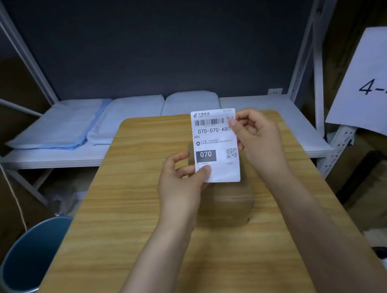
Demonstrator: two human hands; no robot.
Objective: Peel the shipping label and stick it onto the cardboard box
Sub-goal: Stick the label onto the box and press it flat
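Observation:
A white shipping label point(215, 141) with a barcode, "070-070-A80" and a QR code is held upright above the wooden table point(128, 216). My left hand point(182, 182) pinches its lower left corner. My right hand point(257, 135) pinches its upper right edge between thumb and fingers. Under the label and between my hands sits a small brown cardboard box point(227, 205), partly hidden by the label and my left wrist. The label is apart from the box.
A white metal shelf point(255, 103) behind the table holds folded pale blue cloths point(62, 126). A blue bin point(32, 256) stands at the table's left. A paper sign "4-4" point(376, 87) hangs at right, with cardboard cartons around.

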